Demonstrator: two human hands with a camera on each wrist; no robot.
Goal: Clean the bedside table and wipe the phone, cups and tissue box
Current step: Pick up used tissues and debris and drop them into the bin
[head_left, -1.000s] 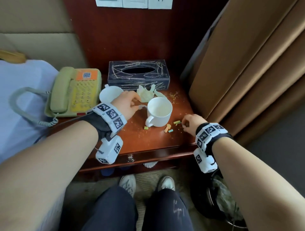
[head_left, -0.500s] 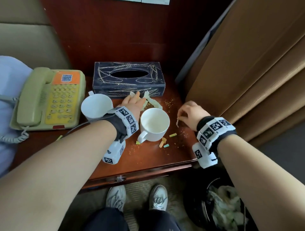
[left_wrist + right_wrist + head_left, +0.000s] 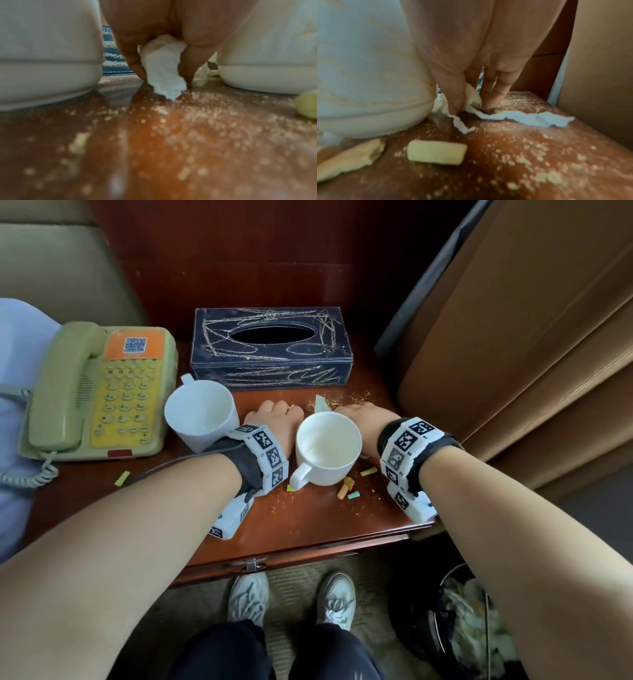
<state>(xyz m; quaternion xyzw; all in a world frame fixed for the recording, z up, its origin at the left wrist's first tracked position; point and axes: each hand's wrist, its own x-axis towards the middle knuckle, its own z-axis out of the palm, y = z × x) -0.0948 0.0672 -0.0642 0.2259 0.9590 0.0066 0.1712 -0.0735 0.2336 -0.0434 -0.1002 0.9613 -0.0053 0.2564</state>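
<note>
The bench point(image 3: 308, 529), a dark red wood top filling the middle of the head view, carries everything and is dusted with crumbs point(image 3: 197, 116). At centre left sits the phone point(image 3: 99, 388), pushed to the edge, likely to leave working room. The tissue box point(image 3: 272, 347), scrawled with pale marks, stands at upper centre against the back panel. Two white cups point(image 3: 200, 416) stand below it, one left of centre and one at centre, close enough that both hands must reach round them.

The left hand point(image 3: 274, 421) lies between the cups, its fingers point(image 3: 132, 58) clamped on a wad of tissue point(image 3: 163, 70) whose tip touches the wood, seemingly gathered as rubbish. The right hand point(image 3: 364, 414), right of the centre cup, pinches another tissue scrap point(image 3: 513, 117) that trails flat over the crumbs. Coloured bits point(image 3: 349, 487) lie below the centre cup, not yet collected. A bin point(image 3: 462, 638) waits at lower right.
</note>
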